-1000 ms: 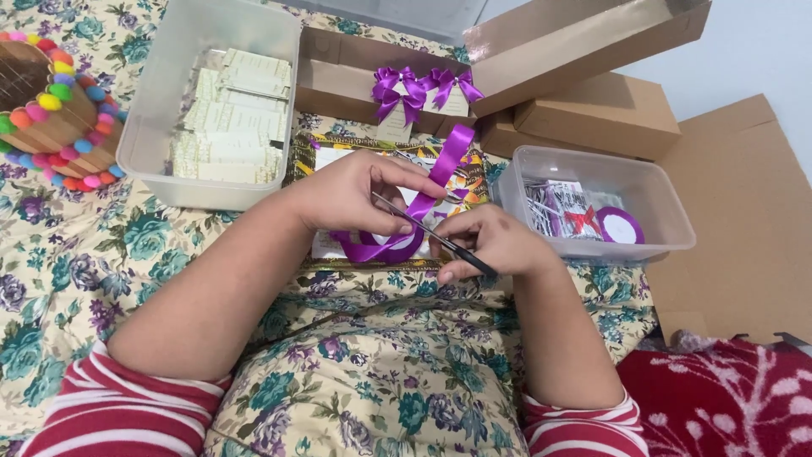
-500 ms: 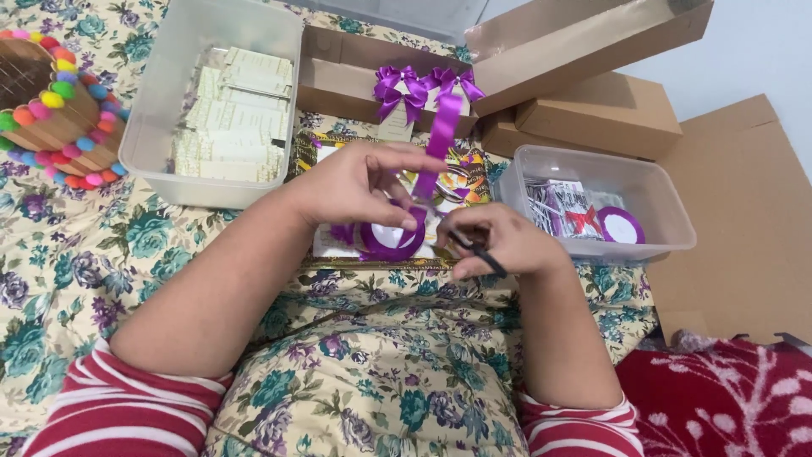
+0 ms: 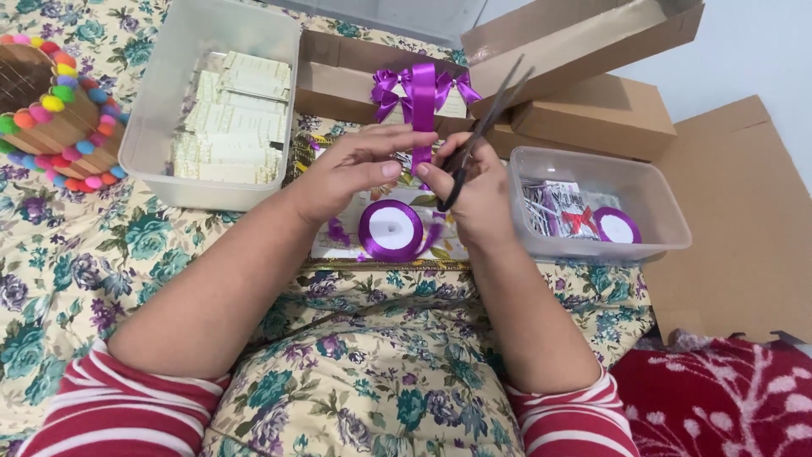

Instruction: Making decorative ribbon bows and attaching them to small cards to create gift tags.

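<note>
Above the flowered cloth, between the two clear tubs, the left hand is half open, its thumb and fingertips pinching a strip of purple ribbon that stands upright from the pinch, while the right hand is closed round the handles of black scissors whose blades gape, pointing up and away toward the far cardboard box. The strip seems to run down to the purple ribbon spool lying flat just near of both hands, though the hands hide that stretch. The main risk, as I judge it, is the left fingertips sitting so close to the blades' pivot: a hurried snip could nick them. The ribbon is slippery and held only lightly, so it could slide from the pinch or fold between the blades and cut crooked. A tug could also roll the spool off toward the right tub.
</note>
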